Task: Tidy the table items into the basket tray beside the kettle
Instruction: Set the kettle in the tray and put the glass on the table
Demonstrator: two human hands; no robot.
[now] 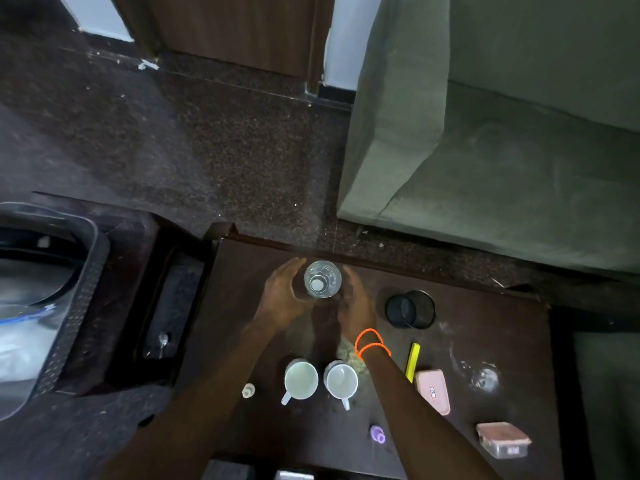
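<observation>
Glass tumbler (322, 279) upright on dark table (485, 327), between left hand (282, 297) and right hand (356, 306), both hands open, cupped just beside it

A dark wooden table (485, 327) carries an upright clear glass (322, 279) near its far edge, a black mesh cup (410, 309) to the right, and a second clear glass (485, 375) further right. Nearer stand two white mugs (301, 380) side by side, with a yellow marker (412, 362), two pink boxes (433, 391), a lidded plastic container (504, 439), a purple piece (377, 434) and a small white piece (248, 390)
</observation>
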